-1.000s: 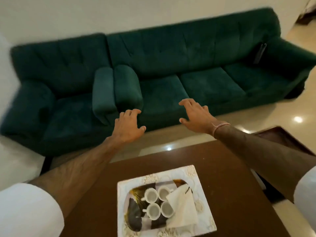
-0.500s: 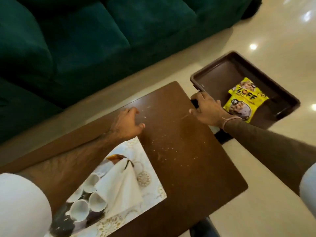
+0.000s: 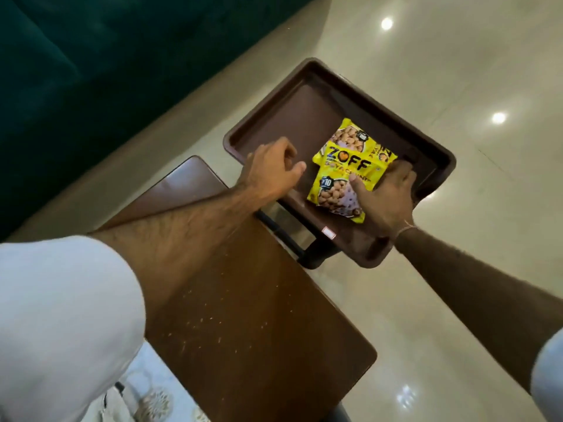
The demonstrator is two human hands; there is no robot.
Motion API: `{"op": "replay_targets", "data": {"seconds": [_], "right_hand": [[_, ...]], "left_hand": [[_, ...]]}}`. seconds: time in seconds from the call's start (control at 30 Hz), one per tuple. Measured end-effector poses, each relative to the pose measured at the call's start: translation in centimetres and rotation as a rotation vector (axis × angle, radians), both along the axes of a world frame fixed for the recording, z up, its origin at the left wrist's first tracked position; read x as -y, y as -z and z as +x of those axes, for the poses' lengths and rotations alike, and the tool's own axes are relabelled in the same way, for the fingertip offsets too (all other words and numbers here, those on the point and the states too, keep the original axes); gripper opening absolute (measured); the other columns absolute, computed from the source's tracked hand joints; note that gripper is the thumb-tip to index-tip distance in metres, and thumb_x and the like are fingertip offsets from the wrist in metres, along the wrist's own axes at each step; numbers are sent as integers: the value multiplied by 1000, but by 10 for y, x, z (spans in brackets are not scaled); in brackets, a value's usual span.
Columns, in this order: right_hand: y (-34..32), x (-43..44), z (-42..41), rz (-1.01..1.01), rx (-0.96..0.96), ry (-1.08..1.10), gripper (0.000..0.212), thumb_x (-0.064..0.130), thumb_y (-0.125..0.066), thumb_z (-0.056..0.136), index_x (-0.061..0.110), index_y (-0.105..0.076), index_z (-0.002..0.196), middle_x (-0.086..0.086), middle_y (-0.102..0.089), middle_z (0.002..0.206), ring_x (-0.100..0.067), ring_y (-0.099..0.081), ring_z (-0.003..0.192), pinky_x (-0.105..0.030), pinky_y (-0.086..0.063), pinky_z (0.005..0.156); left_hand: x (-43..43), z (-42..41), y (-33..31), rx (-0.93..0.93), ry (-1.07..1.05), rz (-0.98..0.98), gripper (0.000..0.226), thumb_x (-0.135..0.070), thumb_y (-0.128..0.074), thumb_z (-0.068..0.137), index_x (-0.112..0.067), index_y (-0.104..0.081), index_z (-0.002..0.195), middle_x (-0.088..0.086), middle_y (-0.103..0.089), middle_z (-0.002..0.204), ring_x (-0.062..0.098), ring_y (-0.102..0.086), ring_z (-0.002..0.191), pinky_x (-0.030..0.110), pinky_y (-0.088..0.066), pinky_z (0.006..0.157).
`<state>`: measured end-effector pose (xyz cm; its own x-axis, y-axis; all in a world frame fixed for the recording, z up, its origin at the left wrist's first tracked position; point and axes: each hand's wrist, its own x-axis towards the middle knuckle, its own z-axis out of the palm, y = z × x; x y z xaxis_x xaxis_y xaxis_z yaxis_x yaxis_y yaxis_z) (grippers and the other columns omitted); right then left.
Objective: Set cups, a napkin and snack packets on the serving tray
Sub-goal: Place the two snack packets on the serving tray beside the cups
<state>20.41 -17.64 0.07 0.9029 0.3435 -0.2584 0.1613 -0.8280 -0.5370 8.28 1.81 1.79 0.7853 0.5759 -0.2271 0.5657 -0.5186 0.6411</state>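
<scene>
Beyond the far right corner of our brown table (image 3: 243,300), two yellow snack packets (image 3: 350,175) lie overlapped in a dark brown tray (image 3: 292,117). Our right hand (image 3: 384,199) rests on their right edge, thumb across the near packet. Our left hand (image 3: 271,169) hovers loosely curled over the tray's left side, holding nothing.

Floor (image 3: 441,71) is glossy cream tile, super shiny, with a few round ceiling-light reflections on it: two bright spots far right and a softer one near right. Dark green velvety sofa (image 3: 91,71) fills the far left corner, sitting right on that tile. In the middle there's a dark brown wooden table (image 3: 243,315), rounded corners, its top speckled with little pale crumbs or scratches. Can't see any walls or windows here.
</scene>
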Motion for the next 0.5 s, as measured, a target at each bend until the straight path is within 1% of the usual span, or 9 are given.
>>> {"op": "replay_targets", "data": {"seconds": [0.07,0.13,0.17,0.2,0.27,0.33,0.4,0.47,0.5], "right_hand": [[10,2,1,72,-105,100,72,56,-72,82,7,-41,125,-12,-52,124,-29,-54,116,-30,-40,91],[17,0,-6,128,-227,197,69,55,-76,78,14,-34,116,-5,-57,107,-25,-57,97,-27,-39,81],[20,-1,-8,147,-275,234,68,52,-78,77,18,-31,112,-2,-56,102,-22,-55,91,-27,-38,79],[22,-3,-10,163,-306,265,68,49,-80,76,20,-28,110,-1,-56,101,-21,-54,90,-27,-40,78],[26,-3,-12,200,-346,310,68,41,-84,75,23,-29,110,1,-58,101,-20,-57,91,-30,-45,80],[26,1,-13,240,-406,366,65,37,-86,73,22,-35,111,4,-61,99,-19,-61,94,-33,-50,84],[26,9,-12,318,-528,440,57,31,-87,74,15,-50,115,2,-69,105,-19,-66,99,-38,-54,92],[27,20,-12,448,-656,495,36,20,-82,80,15,-67,112,-2,-76,107,-24,-72,100,-47,-56,96],[25,26,-11,505,-697,511,26,16,-79,83,17,-70,108,-3,-78,106,-25,-74,98,-49,-57,95]], "left_hand": [[-2,40,7,35,-45,-59,30,-39,-70,85,-16,-65,104,-4,-69,93,15,-65,88,32,-54,83],[-1,74,16,43,-115,-116,30,-37,-72,85,-14,-66,103,-3,-70,93,13,-63,88,23,-48,79],[0,91,21,29,-131,-139,31,-37,-72,85,-14,-66,105,-1,-70,98,13,-63,91,22,-45,78],[1,108,25,9,-133,-154,33,-38,-72,86,-14,-65,108,0,-70,103,15,-62,95,22,-44,79],[3,134,30,-30,-77,-136,37,-34,-71,86,-15,-61,116,2,-68,114,17,-61,106,25,-45,85],[4,154,32,-62,98,-28,44,-26,-69,87,-15,-57,127,6,-62,126,21,-56,118,27,-42,95],[6,170,30,-122,376,149,55,-23,-64,84,-19,-50,137,7,-55,135,27,-49,126,37,-42,103],[9,183,27,-236,680,320,65,-25,-61,79,-26,-45,142,6,-50,140,30,-42,129,46,-38,103],[11,190,25,-305,812,388,66,-28,-61,78,-29,-44,142,6,-50,140,30,-41,129,49,-37,103]]}}
